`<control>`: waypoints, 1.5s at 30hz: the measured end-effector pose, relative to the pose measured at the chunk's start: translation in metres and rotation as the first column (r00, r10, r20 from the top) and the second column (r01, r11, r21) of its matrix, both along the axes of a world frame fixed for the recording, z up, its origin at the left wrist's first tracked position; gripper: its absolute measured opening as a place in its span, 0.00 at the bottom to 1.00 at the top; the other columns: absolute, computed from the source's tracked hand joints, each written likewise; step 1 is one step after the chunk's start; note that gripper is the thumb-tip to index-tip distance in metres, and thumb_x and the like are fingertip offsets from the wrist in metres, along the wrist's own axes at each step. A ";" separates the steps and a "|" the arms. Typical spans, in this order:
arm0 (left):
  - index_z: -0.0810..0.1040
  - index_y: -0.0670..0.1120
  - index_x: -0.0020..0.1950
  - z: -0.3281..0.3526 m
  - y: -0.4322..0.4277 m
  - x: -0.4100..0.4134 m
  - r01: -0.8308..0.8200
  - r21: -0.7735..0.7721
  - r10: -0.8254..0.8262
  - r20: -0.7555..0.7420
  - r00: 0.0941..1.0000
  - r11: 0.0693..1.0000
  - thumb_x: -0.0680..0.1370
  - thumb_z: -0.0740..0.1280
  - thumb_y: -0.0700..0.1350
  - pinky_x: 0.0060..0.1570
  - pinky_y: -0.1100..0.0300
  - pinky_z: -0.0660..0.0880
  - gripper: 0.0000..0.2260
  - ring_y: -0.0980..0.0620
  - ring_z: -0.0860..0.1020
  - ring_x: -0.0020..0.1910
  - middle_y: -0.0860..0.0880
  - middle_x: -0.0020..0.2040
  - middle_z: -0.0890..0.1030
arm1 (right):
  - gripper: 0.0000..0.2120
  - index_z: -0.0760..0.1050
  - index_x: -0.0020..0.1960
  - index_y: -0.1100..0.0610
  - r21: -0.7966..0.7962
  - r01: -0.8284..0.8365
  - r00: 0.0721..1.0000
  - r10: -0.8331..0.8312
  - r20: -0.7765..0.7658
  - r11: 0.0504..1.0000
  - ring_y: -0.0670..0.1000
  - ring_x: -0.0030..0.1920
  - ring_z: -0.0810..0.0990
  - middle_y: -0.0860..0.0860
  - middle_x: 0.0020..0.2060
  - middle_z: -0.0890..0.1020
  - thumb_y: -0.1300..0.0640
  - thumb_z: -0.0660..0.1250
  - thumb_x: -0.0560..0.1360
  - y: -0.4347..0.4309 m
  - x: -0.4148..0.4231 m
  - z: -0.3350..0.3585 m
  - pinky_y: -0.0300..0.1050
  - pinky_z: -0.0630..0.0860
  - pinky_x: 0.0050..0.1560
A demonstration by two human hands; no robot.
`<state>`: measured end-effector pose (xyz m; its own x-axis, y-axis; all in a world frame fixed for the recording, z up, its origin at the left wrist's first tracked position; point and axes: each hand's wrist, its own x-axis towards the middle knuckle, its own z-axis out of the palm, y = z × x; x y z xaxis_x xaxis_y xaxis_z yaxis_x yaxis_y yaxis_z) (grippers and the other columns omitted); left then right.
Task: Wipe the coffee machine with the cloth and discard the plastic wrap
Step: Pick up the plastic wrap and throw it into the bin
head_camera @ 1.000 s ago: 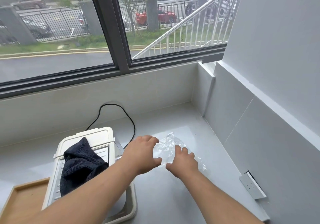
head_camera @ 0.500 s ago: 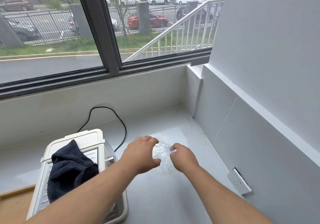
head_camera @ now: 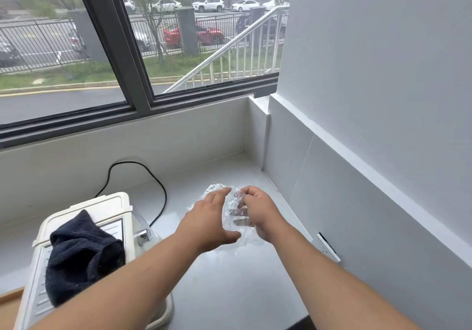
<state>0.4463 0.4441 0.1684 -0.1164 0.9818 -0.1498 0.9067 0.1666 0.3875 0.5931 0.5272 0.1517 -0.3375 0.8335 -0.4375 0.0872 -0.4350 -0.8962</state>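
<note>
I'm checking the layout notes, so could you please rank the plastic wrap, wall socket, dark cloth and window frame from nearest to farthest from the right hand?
1. plastic wrap: in the right hand.
2. wall socket: right, on the wall.
3. dark cloth: left, atop the coffee machine.
4. window frame: far back.

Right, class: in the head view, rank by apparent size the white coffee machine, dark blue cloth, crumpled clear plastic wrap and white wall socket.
1. white coffee machine
2. dark blue cloth
3. crumpled clear plastic wrap, partly hidden by hands
4. white wall socket

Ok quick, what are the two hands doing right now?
Left hand: open, fingers spread, touching the plastic wrap.
Right hand: closed, scrunching the plastic wrap.
</note>
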 end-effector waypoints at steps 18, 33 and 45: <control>0.65 0.61 0.67 0.044 -0.034 -0.004 0.034 0.163 -0.032 -0.015 0.999 0.986 0.74 0.65 0.47 0.42 0.53 0.72 0.23 0.44 0.80 0.53 0.52 0.59 0.80 | 0.03 0.77 0.45 0.55 -0.103 0.318 0.892 -0.335 -0.305 0.942 0.53 0.34 0.77 0.54 0.37 0.77 0.56 0.67 0.75 -0.058 -0.012 0.053 0.46 0.73 0.36; 0.68 0.52 0.59 0.099 -0.088 -0.037 0.078 0.437 -0.188 0.215 0.958 0.896 0.75 0.66 0.45 0.46 0.46 0.77 0.14 0.45 0.76 0.49 0.51 0.56 0.73 | 0.24 0.84 0.62 0.50 -0.105 -0.026 0.844 -0.034 -0.535 0.994 0.53 0.50 0.86 0.51 0.55 0.86 0.35 0.68 0.75 -0.143 -0.054 0.090 0.51 0.82 0.48; 0.59 0.59 0.75 0.092 -0.142 -0.042 0.233 0.521 -0.400 0.232 0.887 0.821 0.65 0.72 0.65 0.61 0.53 0.75 0.43 0.55 0.66 0.74 0.59 0.81 0.54 | 0.04 0.77 0.55 0.54 0.064 0.348 0.887 -0.306 -0.347 0.935 0.55 0.38 0.83 0.55 0.42 0.85 0.59 0.65 0.82 -0.186 -0.045 0.117 0.49 0.76 0.39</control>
